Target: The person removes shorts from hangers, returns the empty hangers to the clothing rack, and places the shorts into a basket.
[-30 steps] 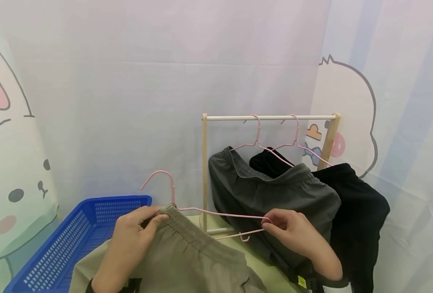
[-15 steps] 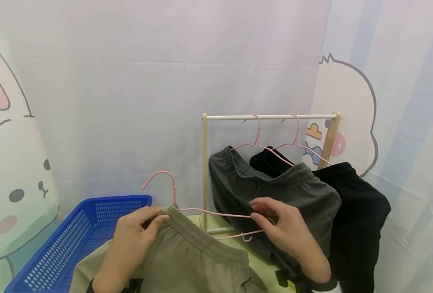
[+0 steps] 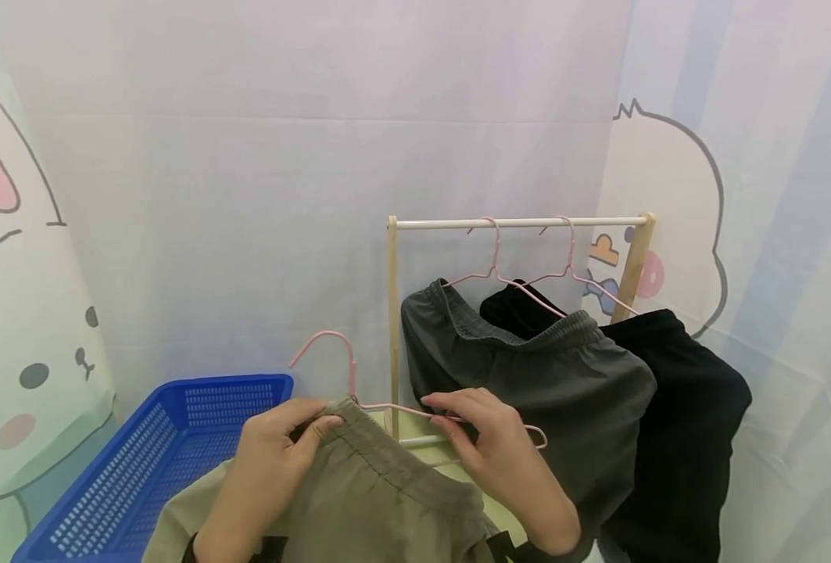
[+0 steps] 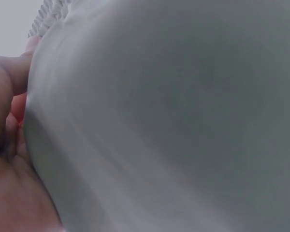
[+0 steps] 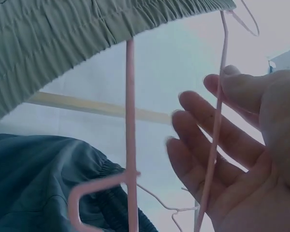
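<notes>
Right hand (image 3: 496,446) has moved inward along the hanger wire since a second ago, from the wire's end towards the neck; left hand (image 3: 274,450), khaki garment (image 3: 387,508) and pink hanger (image 3: 352,377) all sit slightly further right.

Nearest: left hand grips the khaki garment's waistband near the hanger neck, thumb on the near face. Right hand pinches the hanger's upper wire between thumb and forefinger, other fingers loosely extended. Garment hangs low between and below the hands; the hanger's right end pokes out past the right hand, outside the waistband. Its left end is hidden.

Below, yellow-green surface (image 3: 503,516). Blue basket (image 3: 98,489), perforated walls, just beyond the left hand. Right of it, rack (image 3: 443,224), pale rail on wooden posts; grey garment (image 3: 528,371) hangs in front of black garment (image 3: 682,414), each on its own pink hanger. Behind, pale curtain (image 3: 232,195) with cartoon figures both sides.

Khaki garment: matte, soft folds, waistband gathered and elastic. Hanger: thin, two wires meeting at a rounded end; small hook on the lower bar; large hook upright, opening left.
</notes>
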Tool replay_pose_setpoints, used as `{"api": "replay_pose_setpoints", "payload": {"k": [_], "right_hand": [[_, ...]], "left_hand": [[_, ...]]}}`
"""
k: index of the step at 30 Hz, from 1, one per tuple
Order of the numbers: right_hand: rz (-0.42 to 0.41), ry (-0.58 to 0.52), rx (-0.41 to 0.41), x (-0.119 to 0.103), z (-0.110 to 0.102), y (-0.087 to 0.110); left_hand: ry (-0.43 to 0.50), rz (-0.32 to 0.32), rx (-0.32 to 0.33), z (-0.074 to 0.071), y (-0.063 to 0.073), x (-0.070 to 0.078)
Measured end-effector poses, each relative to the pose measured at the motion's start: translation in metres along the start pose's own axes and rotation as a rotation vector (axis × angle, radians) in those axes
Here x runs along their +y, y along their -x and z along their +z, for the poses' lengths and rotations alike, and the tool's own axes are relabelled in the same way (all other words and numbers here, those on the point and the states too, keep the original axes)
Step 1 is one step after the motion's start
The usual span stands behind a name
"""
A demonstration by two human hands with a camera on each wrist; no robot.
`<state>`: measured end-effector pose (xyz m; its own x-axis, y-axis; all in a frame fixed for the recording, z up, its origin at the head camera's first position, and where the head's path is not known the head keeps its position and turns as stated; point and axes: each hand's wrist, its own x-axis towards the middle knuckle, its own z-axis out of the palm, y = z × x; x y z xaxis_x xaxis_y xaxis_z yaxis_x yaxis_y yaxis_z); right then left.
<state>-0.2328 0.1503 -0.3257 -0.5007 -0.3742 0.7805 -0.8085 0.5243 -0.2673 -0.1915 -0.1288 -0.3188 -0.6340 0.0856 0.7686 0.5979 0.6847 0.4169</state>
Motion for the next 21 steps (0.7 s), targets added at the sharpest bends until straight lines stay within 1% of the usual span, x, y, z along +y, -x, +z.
{"api": "replay_pose_setpoints", "payload": {"k": [6,12,18,21], "right_hand": [[0.031,0.003,-0.018,-0.0006,0.0028,0.0006],[0.019,0.003,-0.032,0.0003,0.0034,0.0013],[-0.014,-0.009,-0.007,0.0037,0.0017,0.0004],[-0.001,-0.017,-0.004,0.0061,-0.0020,0.0014]], "left_hand": [[0.013,0.007,-0.009,0.0055,0.0003,0.0014],[0.005,0.017,-0.011,0.0068,-0.0002,0.0034],[-0.015,0.026,-0.002,0.0068,0.0003,0.0038],[-0.019,0.028,-0.001,0.0072,0.0004,0.0028]]}}
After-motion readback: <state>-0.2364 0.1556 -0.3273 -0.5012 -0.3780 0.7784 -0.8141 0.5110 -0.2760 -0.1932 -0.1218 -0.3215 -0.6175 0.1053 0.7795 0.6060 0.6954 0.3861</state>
